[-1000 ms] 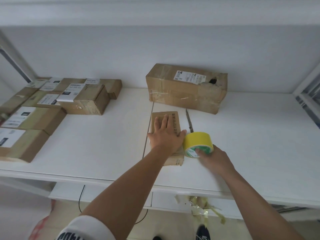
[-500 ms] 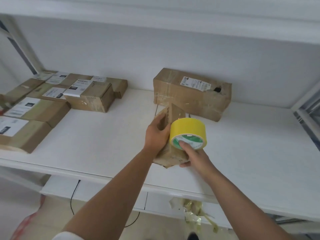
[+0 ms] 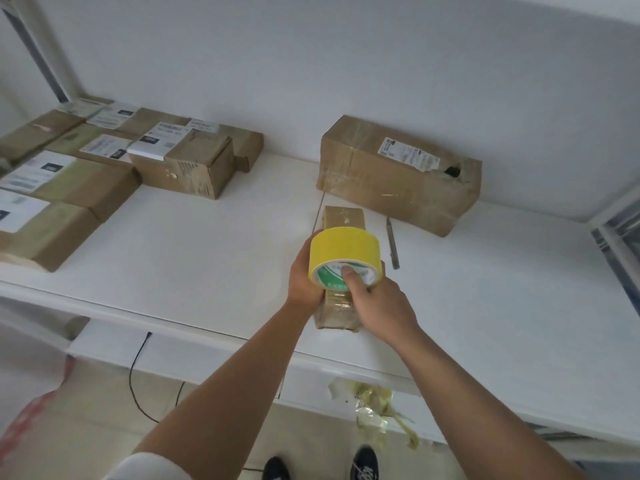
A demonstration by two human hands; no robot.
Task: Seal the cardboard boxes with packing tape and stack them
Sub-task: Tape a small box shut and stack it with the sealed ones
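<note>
A small flat cardboard box (image 3: pixel 343 220) lies lengthwise on the white table (image 3: pixel 194 258) near its front edge. My left hand (image 3: pixel 303 278) grips the box's left side. My right hand (image 3: pixel 377 306) holds a yellow roll of packing tape (image 3: pixel 344 249) over the box's middle, with fingers hooked inside the green-and-white core. The roll hides the box's centre. A larger labelled cardboard box (image 3: pixel 398 174) stands behind it against the wall.
A metal cutter (image 3: pixel 393 244) lies on the table right of the small box. Several labelled cardboard boxes (image 3: pixel 104 168) are grouped at the table's left. Crumpled tape scraps (image 3: pixel 377 410) hang below the front edge. A black cable (image 3: pixel 138 375) runs under the table.
The small box was lifted and turned on edge, and now lies flat again. My right hand raised the tape roll from the table onto the box's top.
</note>
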